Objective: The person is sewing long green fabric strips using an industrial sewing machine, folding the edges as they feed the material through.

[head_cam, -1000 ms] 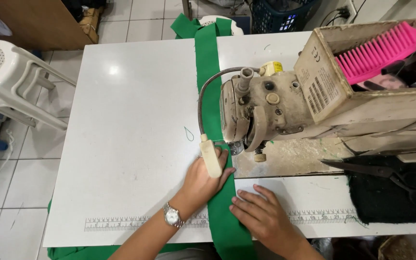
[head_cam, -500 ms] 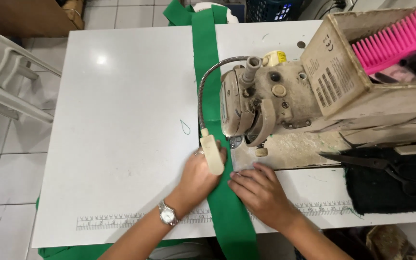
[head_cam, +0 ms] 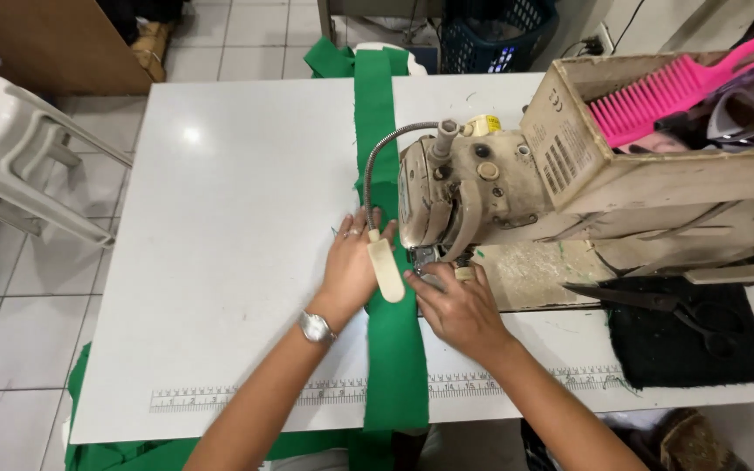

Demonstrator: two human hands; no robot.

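Count: one green fabric strip, one sewing machine, one gooseneck lamp, one pair black scissors, one pink comb, one white stool. Strip runs lengthwise across white counter, passing under machine head. Left hand open, fingers spread, flat on strip's left edge. Right hand loosely curled, fingertips pressing strip beside needle area; grip not clear
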